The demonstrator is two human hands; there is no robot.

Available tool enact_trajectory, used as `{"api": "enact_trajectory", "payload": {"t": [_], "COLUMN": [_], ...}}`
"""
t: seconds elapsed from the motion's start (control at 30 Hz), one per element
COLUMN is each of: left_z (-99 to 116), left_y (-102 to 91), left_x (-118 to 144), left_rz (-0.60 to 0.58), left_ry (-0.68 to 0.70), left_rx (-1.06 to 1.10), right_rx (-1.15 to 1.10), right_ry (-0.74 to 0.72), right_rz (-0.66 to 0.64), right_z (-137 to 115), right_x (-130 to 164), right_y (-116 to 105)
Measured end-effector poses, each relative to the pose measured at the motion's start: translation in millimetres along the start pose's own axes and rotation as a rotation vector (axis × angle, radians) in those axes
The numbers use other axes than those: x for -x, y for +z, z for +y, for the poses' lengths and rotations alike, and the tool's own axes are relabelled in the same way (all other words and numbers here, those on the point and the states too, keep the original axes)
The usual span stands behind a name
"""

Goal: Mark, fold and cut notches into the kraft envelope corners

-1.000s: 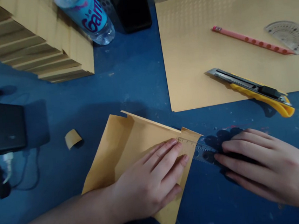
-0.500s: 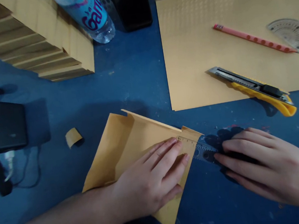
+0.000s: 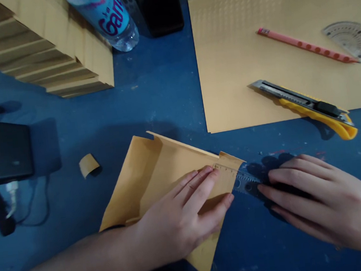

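A folded sheet of brown kraft paper (image 3: 148, 172), with a notched upper edge, lies tilted on the blue table. My left hand (image 3: 184, 212) rests on it, fingers stretched out, the tips touching the end of a clear plastic ruler (image 3: 245, 182). That ruler lies across the paper's right corner and runs off over the table. Its other end disappears under the fingers of my right hand (image 3: 317, 199), which are closed on it. Beneath the left palm and forearm, part of the paper is hidden.
Flat kraft sheets (image 3: 231, 62) carry a pink pencil (image 3: 306, 46), a protractor (image 3: 352, 40) and a yellow cutter (image 3: 305, 105), blade out. At left are stacked folded papers (image 3: 63, 48), a bottle (image 3: 108, 19), a black phone (image 3: 158, 9), a black box (image 3: 8, 152) and a paper scrap (image 3: 89, 164).
A lower finger of my left hand has stretched out to the right, past the paper's edge. The ruler, the paper and my right hand have hardly moved.
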State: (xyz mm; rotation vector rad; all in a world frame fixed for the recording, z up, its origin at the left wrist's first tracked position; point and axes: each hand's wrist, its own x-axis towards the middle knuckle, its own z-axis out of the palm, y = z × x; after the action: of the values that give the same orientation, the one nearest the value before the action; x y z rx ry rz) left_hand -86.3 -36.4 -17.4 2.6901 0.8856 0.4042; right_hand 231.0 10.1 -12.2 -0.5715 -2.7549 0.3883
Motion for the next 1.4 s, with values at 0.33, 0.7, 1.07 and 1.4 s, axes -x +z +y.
{"api": "enact_trajectory", "payload": {"t": [0.33,0.7,1.07,1.4], "left_z": [-1.4,-2.5,-0.9,-2.8], "left_y": [3.0,2.9,1.5,2.4], "left_x": [2.6,4.1,3.4,3.3], "left_rz": [-0.02,-0.032,-0.028,-0.04], "left_ry": [0.013,0.022,0.025,0.021], "left_rx": [-0.003,-0.025,-0.026,-0.007], "right_rx": [0.177,0.125,0.102,0.048], "right_ry": [-0.072,-0.074,-0.053,-0.021], "right_rz": [-0.016,-0.012,-0.011,-0.009], "right_z": [-12.5,-20.8,-12.3,-7.5], "right_x": [20.9,27.5,22.5,19.9], "right_y": [-2.5,1.5,1.8,1.1]}}
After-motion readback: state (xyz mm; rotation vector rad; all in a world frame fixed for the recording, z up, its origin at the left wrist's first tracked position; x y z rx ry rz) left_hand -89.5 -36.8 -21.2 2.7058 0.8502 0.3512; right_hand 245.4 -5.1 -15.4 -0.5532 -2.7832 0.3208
